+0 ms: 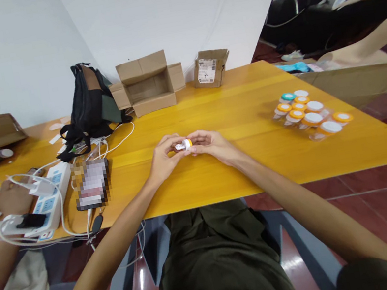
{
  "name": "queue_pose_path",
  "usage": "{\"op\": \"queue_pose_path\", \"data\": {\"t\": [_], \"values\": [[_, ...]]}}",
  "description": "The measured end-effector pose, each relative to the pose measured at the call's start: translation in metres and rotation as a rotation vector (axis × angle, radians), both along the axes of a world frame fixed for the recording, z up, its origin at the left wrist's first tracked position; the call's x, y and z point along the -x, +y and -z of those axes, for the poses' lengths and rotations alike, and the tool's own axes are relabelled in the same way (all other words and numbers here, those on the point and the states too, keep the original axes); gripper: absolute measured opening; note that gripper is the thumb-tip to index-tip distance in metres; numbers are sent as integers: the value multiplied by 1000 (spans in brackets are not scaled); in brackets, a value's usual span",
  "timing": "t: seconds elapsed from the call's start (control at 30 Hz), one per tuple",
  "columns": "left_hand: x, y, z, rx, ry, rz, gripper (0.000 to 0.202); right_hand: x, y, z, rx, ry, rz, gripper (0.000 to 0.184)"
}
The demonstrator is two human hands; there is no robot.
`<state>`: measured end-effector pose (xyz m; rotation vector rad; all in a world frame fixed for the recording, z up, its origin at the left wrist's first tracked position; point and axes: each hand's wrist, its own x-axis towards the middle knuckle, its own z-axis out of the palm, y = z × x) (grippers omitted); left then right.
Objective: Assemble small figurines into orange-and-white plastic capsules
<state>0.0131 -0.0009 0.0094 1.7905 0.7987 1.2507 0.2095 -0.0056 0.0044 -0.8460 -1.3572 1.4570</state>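
A small jar (pixel 180 146) with a white label lies sideways between my two hands, just above the table's front part. Its orange-rimmed white cap (pixel 188 144) points to the right. My left hand (pixel 165 156) is closed around the jar's body, thumb below and fingers above. At the cap end, the thumb and fingers of my right hand (pixel 210 146) pinch the cap. Off to the right stands a group of several clear jars (pixel 310 114) with orange, white and teal caps.
An open cardboard box (pixel 152 92), a smaller carton (pixel 209 68) and a black backpack (pixel 91 103) stand at the back. To the left are a phone (pixel 92 184), a power strip (pixel 51 197) with tangled cables, and another person's hand (pixel 13 197).
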Motion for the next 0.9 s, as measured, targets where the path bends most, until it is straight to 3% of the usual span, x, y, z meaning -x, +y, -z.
{"op": "queue_pose_path", "data": {"t": [0.37,0.57,0.9], "values": [[-2,0,-1,58,-21,-2,34,3,0,-1,-145,-28,96,34],[-4,-1,-1,6,-65,18,27,4,-2,-4,-108,-8,123,36],[-2,-1,0,-66,31,-44,26,3,-2,-3,-47,2,101,42]]}}
